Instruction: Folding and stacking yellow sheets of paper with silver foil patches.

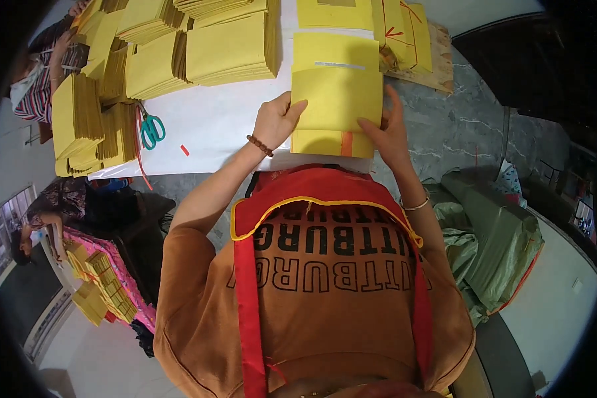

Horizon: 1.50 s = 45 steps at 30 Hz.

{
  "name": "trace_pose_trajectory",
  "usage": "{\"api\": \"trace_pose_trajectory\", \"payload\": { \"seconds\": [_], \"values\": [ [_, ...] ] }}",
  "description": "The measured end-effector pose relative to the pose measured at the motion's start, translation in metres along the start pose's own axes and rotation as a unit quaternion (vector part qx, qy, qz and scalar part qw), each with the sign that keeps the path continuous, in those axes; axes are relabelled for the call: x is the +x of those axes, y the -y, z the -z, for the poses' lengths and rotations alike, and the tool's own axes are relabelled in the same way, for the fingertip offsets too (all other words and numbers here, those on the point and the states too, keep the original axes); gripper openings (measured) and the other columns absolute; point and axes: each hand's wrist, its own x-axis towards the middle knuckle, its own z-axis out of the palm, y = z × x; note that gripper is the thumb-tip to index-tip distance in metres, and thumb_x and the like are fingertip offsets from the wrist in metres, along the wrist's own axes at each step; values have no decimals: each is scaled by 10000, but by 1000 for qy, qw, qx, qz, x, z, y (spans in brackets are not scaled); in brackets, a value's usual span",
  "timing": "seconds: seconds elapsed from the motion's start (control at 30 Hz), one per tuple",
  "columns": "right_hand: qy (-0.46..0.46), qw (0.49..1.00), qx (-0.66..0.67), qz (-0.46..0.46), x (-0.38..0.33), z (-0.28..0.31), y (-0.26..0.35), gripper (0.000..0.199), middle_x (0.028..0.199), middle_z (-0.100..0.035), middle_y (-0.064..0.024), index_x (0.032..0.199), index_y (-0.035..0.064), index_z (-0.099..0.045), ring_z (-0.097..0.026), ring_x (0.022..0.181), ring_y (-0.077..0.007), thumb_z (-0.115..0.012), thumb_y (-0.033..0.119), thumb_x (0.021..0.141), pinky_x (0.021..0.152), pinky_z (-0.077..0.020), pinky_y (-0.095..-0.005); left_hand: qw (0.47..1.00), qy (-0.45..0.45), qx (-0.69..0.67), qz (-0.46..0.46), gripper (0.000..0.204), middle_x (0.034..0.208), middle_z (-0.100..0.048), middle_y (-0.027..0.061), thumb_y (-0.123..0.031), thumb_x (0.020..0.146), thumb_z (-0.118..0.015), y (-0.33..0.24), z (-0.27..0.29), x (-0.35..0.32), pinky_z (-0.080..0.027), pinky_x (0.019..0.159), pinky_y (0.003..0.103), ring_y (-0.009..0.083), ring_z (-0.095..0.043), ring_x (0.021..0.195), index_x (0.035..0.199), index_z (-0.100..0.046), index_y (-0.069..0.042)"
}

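At the near edge of the white table, a flat piece of yellow paper (pixel 338 99) lies between my hands. My left hand (pixel 276 121) grips its left edge, thumb on top and fingers curled in beside it. On the opposite edge, my right hand (pixel 388 132) presses its thumb on the face, with the fingers around the side. Below it shows more yellow paper (pixel 312 142) with an orange strip (pixel 347 143). Further up, another yellow sheet (pixel 331 50) has a pale shiny strip (pixel 338 65). I cannot tell how many layers are in my hands.
Stacks of yellow paper (pixel 232 50) cover the table's far left. Teal-handled scissors (pixel 152 131) and a red scrap (pixel 185 150) lie on the white tabletop (pixel 212 119). Red-tied bundles (pixel 414 40) rest on a board at right. Two people work at left. Green wrapped bales (pixel 491 239) stand at right.
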Motion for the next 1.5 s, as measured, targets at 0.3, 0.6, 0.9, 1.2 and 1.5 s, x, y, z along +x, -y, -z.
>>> {"api": "trace_pose_trajectory", "payload": {
  "seconds": [0.3,0.6,0.9,1.2,1.5],
  "values": [
    [-73,996,-53,-24,6,-8,-7,472,1119,-611,-139,1245,-10,-511,-594,944,-134,-648,74,802,812,-469,-260,998,-18,-5,63,347,534,-501,138,-279,860,-585,4,-5,15,-365,477,364,237,-453,467,708,-487,17],
    [-95,994,-58,-18,9,-9,-13,460,1139,-609,-170,1216,-38,-530,-584,1006,-168,-648,99,794,863,-446,-273,982,-18,-104,153,216,670,-587,99,-178,841,-617,-32,9,0,-409,518,352,240,-531,554,960,-547,-12],
    [-101,990,-99,-2,9,-10,-15,460,1134,-607,-191,1209,-25,-538,-596,1018,-227,-644,139,792,868,-444,-297,876,17,367,-313,529,1389,-377,136,-345,872,-541,-36,-29,5,-267,1032,450,312,-337,1278,1345,-420,-142],
    [-35,839,-504,204,-34,-16,1,522,1346,-437,-108,1231,51,-513,-397,1258,-229,-636,305,792,1035,-232,-500,861,56,417,-288,598,1432,-308,138,-434,873,-508,-22,-37,4,-210,1060,489,323,-276,1314,1386,-353,-171],
    [94,842,-492,202,-37,-7,-13,531,1402,-380,-84,1325,53,-413,-332,1309,-271,-515,335,887,1062,-165,-546,837,85,401,-361,567,1408,-330,181,-370,869,-525,-26,-24,9,-292,1000,478,327,-351,1243,1337,-408,-73]
  ]
}}
